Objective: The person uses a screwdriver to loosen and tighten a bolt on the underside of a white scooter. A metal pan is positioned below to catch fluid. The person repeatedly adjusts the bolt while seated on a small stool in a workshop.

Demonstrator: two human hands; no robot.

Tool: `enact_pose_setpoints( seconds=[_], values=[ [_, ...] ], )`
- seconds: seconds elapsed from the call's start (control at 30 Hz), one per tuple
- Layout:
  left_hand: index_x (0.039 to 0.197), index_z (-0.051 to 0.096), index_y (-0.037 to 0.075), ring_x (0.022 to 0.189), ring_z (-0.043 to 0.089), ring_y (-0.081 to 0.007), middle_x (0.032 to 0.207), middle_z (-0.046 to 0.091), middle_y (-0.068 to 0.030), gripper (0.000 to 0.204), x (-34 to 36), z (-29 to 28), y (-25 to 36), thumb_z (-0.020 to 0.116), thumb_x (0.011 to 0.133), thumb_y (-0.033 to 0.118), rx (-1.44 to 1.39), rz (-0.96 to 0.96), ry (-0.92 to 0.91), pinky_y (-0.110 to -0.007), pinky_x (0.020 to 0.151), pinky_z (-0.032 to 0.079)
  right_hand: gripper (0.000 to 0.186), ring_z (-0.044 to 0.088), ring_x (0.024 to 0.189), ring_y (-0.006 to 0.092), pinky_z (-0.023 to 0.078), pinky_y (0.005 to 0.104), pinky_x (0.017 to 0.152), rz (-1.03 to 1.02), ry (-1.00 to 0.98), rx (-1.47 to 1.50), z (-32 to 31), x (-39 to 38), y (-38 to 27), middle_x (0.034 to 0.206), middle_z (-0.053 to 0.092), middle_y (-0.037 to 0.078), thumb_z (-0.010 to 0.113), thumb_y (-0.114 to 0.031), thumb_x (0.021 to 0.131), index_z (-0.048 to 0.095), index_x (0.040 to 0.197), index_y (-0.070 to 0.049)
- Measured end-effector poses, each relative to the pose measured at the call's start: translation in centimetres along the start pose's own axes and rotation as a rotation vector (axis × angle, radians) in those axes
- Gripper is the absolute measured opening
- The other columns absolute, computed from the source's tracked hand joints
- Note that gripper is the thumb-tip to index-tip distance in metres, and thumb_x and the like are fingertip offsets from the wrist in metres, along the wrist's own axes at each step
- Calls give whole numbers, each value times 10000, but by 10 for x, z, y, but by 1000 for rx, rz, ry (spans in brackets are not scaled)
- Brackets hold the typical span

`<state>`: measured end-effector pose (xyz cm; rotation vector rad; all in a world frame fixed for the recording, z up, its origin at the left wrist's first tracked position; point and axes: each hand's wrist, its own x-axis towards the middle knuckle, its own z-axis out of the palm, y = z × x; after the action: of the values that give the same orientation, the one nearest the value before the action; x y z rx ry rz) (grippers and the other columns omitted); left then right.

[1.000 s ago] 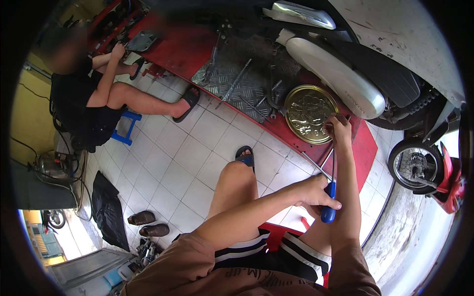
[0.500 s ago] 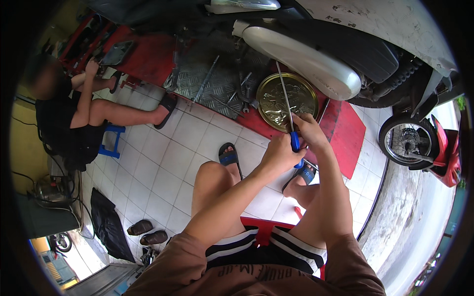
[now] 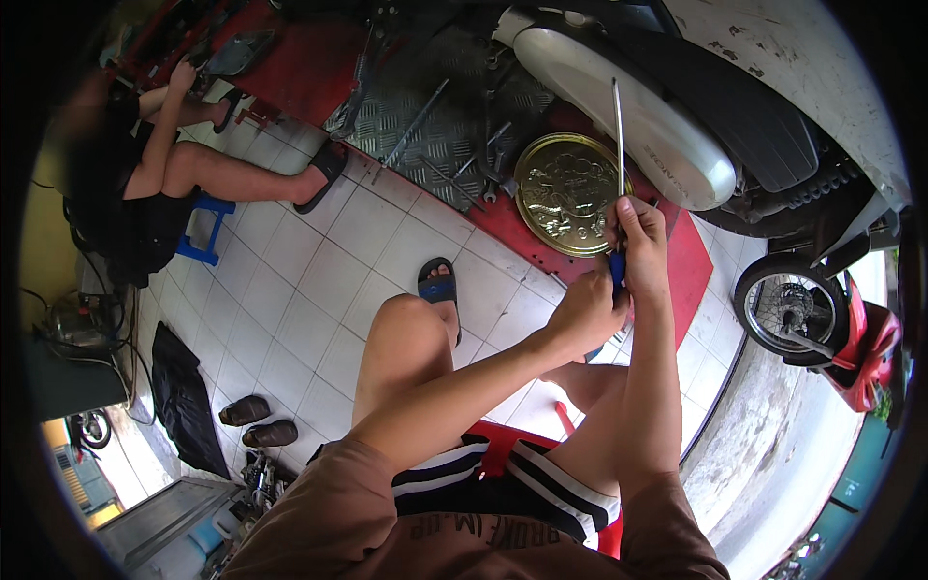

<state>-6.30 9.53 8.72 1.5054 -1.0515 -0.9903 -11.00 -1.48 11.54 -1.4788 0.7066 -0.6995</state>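
A long screwdriver (image 3: 620, 145) with a blue handle points up and away from me, its bare shaft over the silver motorcycle side cover (image 3: 619, 106). My left hand (image 3: 587, 311) is closed round the lower part of the blue handle. Just above it, my right hand (image 3: 640, 240) grips the screwdriver where the shaft meets the handle, thumb up along it. Left of the shaft, a round gold tray (image 3: 522, 208) holding small metal parts sits on the red lift platform (image 3: 688, 261). The tray's right edge is partly behind the shaft and hand.
Wrenches and other hand tools (image 3: 416, 124) lie on the checkered metal plate. At left a person (image 3: 145, 174) sits on a blue stool (image 3: 206, 230). A red motorcycle (image 3: 860, 338) stands at right; shoes (image 3: 271, 433) and a black sheet (image 3: 188, 401) lie on the tiled floor (image 3: 319, 280).
Both hands and the screwdriver have shifted right and the shaft now stands more upright in view. My right hand has turned, its thumb now up along the tool. The view has shifted slightly.
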Motion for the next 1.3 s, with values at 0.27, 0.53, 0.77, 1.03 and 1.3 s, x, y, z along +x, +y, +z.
enact_pose_setpoints(
  seconds=[0.27, 0.53, 0.77, 1.03, 1.3],
  values=[
    [1377, 155, -135, 1105, 497, -525, 1293, 329, -410, 678, -37, -10, 37, 558, 898, 124, 13, 432, 225, -486, 917, 447, 264, 336, 483, 66, 254, 228, 431, 38, -6, 379, 19, 20, -39, 592, 428, 1, 511, -283, 976, 519, 869, -42],
    [1296, 381, -81, 798, 650, -325, 1112, 564, -266, 615, -31, -48, 47, 674, 809, 153, -59, 542, 425, -348, 636, 529, 220, 338, 517, 64, 298, 206, 409, -20, -56, 732, 47, 33, -37, 693, 402, 7, 555, -262, 911, 481, 902, -55],
    [1205, 493, -46, 623, 610, -250, 846, 574, -154, 525, -26, -67, 45, 671, 767, 180, -54, 641, 482, -327, 538, 495, 196, 379, 498, 71, 339, 221, 401, -156, -360, 1041, 42, 38, -20, 680, 428, 27, 556, -212, 915, 418, 860, -85],
    [1236, 460, -16, 750, 615, -278, 939, 570, -161, 602, -31, -73, 46, 678, 696, 137, -80, 560, 412, -353, 545, 513, 167, 425, 530, 84, 363, 213, 432, -191, -493, 1031, 46, 44, -19, 710, 483, 51, 481, -224, 993, 468, 974, -58],
    [1240, 449, -10, 759, 611, -287, 948, 555, -164, 627, -32, -86, 49, 683, 675, 125, -54, 500, 405, -357, 528, 515, 194, 416, 512, 89, 366, 229, 425, -176, -452, 997, 54, 49, -25, 686, 477, 48, 480, -221, 992, 476, 1048, -36]
  ],
)
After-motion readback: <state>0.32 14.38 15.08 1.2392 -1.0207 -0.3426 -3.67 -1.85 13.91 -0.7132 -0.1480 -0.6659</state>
